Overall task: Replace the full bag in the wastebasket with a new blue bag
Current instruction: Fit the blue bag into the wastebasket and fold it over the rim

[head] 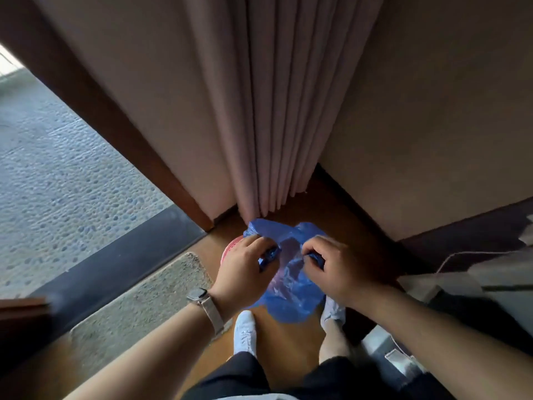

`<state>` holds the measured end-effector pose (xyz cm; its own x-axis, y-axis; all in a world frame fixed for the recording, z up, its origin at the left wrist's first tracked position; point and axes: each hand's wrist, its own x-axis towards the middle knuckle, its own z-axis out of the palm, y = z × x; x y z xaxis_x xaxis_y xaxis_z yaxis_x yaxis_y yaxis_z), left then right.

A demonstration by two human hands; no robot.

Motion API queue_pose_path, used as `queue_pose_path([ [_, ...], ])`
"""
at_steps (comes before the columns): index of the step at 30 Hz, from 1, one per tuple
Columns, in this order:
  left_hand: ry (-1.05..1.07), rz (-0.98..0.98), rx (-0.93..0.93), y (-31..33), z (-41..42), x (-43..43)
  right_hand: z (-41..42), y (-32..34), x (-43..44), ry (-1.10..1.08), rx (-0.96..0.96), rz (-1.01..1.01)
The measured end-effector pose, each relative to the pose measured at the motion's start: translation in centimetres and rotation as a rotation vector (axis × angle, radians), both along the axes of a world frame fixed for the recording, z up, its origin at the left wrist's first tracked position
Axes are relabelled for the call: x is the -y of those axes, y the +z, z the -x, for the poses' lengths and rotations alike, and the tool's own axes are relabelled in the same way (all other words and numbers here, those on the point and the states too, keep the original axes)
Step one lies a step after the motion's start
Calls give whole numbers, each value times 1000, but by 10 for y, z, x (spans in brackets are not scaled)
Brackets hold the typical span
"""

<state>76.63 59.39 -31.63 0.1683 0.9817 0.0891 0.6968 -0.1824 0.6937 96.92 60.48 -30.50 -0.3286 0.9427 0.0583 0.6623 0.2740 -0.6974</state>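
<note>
A thin blue plastic bag (291, 287) hangs spread between my two hands above the floor. My left hand (245, 267) pinches one bunched edge of the bag and my right hand (334, 267) pinches the other, with the mouth pulled apart between them. Below the bag, a pink round wastebasket (230, 246) shows only as a sliver of rim left of my left hand; the rest is hidden by the bag and hands.
A pleated pink curtain (274, 111) hangs in the corner right behind the wastebasket. A beige mat (138, 307) lies on the wooden floor at left, beside a dark door sill (121, 261). My feet in white socks (245, 333) stand close below. A white cable (473, 254) runs at right.
</note>
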Motion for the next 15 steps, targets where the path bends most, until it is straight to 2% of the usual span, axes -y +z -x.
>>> queue_pose_path([
  [5,177,63,-63,-50,-16,-14,-14,-70,-49,205,-100,76],
  [9,346,118,-35,-96,-25,-25,-20,-131,-71,366,-83,148],
  [15,553,111,36,-167,-39,-15,-14,-203,-85,431,-113,123],
])
